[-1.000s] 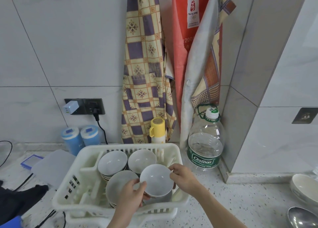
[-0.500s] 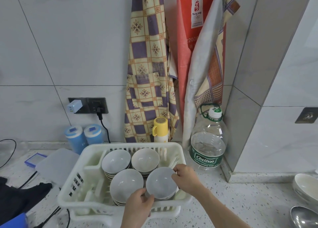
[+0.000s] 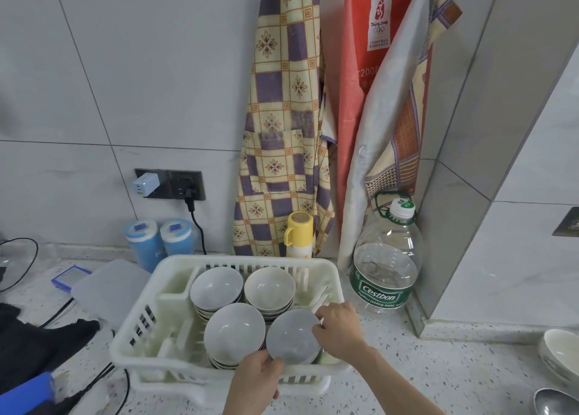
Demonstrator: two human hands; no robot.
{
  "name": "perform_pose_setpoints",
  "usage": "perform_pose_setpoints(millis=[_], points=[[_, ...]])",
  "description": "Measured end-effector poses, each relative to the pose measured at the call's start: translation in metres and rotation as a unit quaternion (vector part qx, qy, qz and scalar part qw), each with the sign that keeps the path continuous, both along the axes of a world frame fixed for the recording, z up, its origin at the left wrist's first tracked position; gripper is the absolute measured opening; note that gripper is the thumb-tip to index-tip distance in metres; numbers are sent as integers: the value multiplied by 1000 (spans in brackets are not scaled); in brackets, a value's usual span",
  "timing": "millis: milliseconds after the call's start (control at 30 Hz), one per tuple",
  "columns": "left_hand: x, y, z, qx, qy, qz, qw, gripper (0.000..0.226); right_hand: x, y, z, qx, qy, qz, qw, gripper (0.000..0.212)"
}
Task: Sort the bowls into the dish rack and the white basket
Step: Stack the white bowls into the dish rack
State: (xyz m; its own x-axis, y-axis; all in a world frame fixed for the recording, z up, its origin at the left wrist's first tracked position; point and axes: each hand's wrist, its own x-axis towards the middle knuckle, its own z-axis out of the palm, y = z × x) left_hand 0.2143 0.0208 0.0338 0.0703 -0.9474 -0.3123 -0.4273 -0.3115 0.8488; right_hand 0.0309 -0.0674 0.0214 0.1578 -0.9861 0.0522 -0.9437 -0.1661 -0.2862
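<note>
We've got the bowl (image 3: 293, 336) pinched at both rims: left hand (image 3: 255, 383) near edge, right hand (image 3: 340, 327) far-right edge. It sits upright in the basket (image 3: 138, 330), front-right slot; release is straight up.

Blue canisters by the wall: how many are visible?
2: the left canister and the right canister stand side by side behind the white basket, under the wall socket.
</note>
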Motion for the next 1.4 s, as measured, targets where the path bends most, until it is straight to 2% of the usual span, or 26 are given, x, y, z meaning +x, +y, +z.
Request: perform_pose_setpoints(millis=[233,367,600,933,1233,1300,1333,1400], points=[[-4,-1,-10,-15,-116,-41,992,29,0,1,-2,-3,21,2,1000,32],[-8,2,-14,-18,-83,-23,996,25,-1,1,-2,-5,44,10,999,30],[-9,-3,-17,23,-124,-17,992,31,0,3,-2,5,78,29,996,31],[-11,-1,-19,35,-102,5,994,29,3,5,3,9,132,46,990,31],[-14,0,-16,48,-102,22,993,24,6,6,2,-7,141,42,989,31],[-16,0,-14,45,-112,24,992,24,9,10,7,-12,151,39,988,21],[-17,0,-14,41,-122,22,991,25,10,11,11,-21,145,40,988,7],[-20,1,-13,33,-144,19,989,27,13,13,14,-62,138,36,988,15]])
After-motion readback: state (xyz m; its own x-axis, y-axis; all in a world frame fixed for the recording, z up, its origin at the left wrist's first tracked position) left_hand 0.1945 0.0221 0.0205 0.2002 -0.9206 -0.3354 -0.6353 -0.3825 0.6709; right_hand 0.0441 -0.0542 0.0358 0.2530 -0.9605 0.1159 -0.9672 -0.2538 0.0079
